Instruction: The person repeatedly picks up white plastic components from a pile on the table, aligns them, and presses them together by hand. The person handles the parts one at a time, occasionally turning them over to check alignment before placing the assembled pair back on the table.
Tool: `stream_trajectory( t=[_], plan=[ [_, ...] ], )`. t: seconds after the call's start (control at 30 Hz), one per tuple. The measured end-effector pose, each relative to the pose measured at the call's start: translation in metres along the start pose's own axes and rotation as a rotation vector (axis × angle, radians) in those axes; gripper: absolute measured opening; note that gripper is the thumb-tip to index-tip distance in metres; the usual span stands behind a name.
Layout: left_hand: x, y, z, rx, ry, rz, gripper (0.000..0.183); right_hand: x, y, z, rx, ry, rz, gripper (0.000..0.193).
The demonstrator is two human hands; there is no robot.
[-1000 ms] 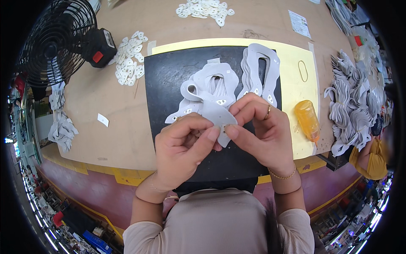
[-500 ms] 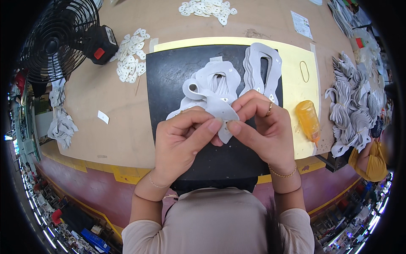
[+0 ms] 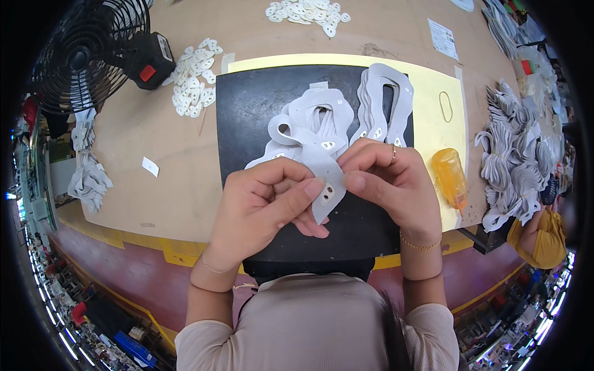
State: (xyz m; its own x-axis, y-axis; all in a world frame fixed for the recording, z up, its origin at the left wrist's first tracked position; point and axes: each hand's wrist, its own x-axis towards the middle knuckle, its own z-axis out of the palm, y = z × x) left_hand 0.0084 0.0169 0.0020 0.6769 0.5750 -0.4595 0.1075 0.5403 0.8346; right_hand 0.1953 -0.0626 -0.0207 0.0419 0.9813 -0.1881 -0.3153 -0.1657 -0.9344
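Over the black mat [image 3: 260, 99] I hold one end of a grey shoe upper piece [image 3: 323, 162]. A small white tab with dark holes [image 3: 327, 193] lies on that end. My left hand [image 3: 257, 201] pinches the piece, its thumb at the tab's left side and fingers beneath. My right hand [image 3: 396, 182] has thumb and forefinger closed at the piece's right edge. The piece's other end loops over a pile of similar grey pieces [image 3: 337, 102]. To the right, a second stack of grey pieces [image 3: 403, 102] carries white tabs near its lower ends.
An orange-yellow squeeze bottle [image 3: 450, 179] lies on the yellow sheet [image 3: 433, 117], below a rubber band [image 3: 446, 106]. Loose white tabs [image 3: 193, 93] are heaped near a black fan [image 3: 80, 59], others [image 3: 309, 11] farther back. Grey bundles [image 3: 516, 161] line the right edge, near another person's arm [image 3: 532, 235].
My right thumb has come off the small tab and moved right, so the tab's holes now show. My left hand has shifted slightly left and down, with the piece's tip turned lower.
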Motion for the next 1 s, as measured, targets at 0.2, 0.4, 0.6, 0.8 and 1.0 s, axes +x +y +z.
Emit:
stream_trajectory(
  t=[0.2, 0.4, 0.6, 0.8, 1.0],
  plan=[
    [-0.005, 0.003, 0.005, -0.111, 0.019, 0.006, 0.018, 0.0, 0.007, 0.002, 0.045, 0.058, -0.024, 0.006],
    [-0.009, 0.0, -0.001, 0.058, -0.052, 0.012, 0.017, -0.001, 0.007, 0.002, 0.121, 0.043, 0.036, 0.01],
    [-0.012, 0.008, 0.004, 0.081, 0.016, -0.02, 0.01, -0.002, 0.006, 0.001, 0.116, 0.015, 0.079, 0.013],
    [-0.013, 0.003, -0.003, 0.105, -0.056, 0.017, 0.014, -0.002, 0.002, 0.003, 0.072, 0.01, 0.04, 0.011],
    [-0.014, 0.002, -0.003, 0.112, -0.052, 0.042, 0.013, -0.002, -0.002, 0.004, -0.016, 0.018, -0.01, 0.008]
  ],
)
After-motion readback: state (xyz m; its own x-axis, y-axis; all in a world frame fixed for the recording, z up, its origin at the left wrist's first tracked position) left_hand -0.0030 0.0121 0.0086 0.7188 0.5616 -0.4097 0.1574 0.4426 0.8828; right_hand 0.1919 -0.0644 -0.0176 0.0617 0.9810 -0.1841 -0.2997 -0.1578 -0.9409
